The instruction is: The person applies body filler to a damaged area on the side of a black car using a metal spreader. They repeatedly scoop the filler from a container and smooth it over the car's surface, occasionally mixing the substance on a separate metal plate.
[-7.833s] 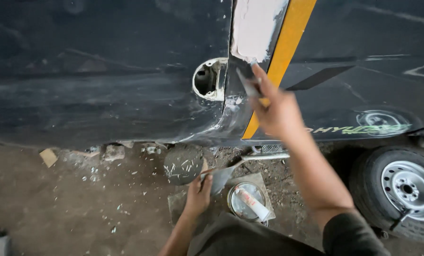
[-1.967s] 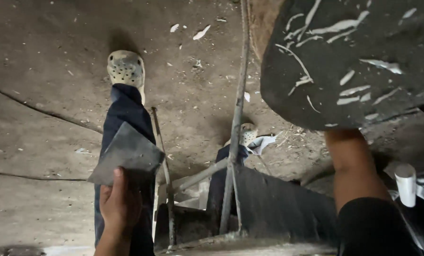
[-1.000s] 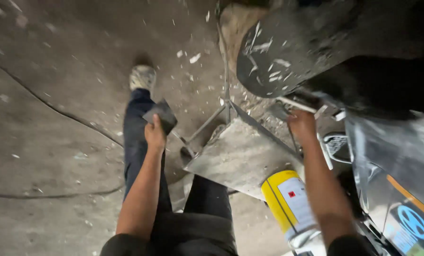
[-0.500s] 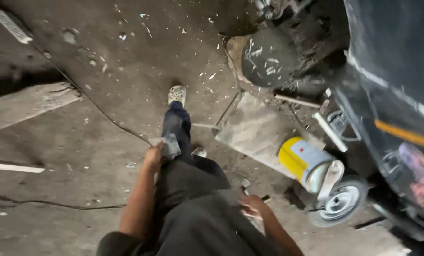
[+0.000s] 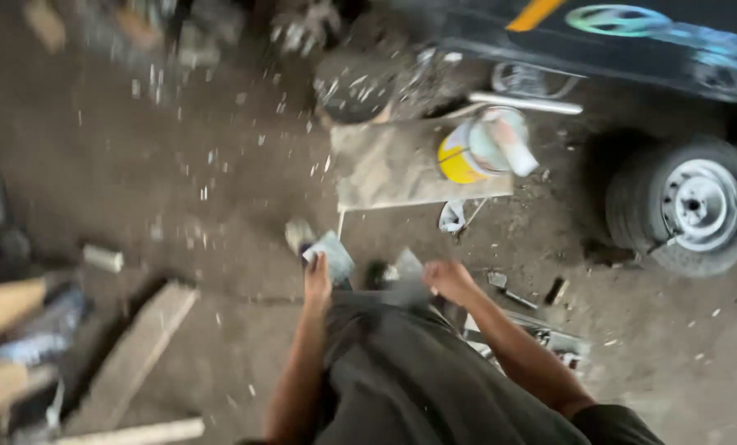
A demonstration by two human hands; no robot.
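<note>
Left hand (image 5: 317,280) grips a grey putty scraper (image 5: 330,255); right hand (image 5: 449,280) clasps a blurred flat blade (image 5: 408,276), yellow can (image 5: 475,147) far.

Bare concrete floor (image 5: 220,206), dirty and strewn with pale chips. A small wheel (image 5: 688,206) with a grey rim stands at right. Above the wheel runs a dark vehicle body (image 5: 632,41). Well left of the wheel lie wooden planks (image 5: 133,354).
</note>
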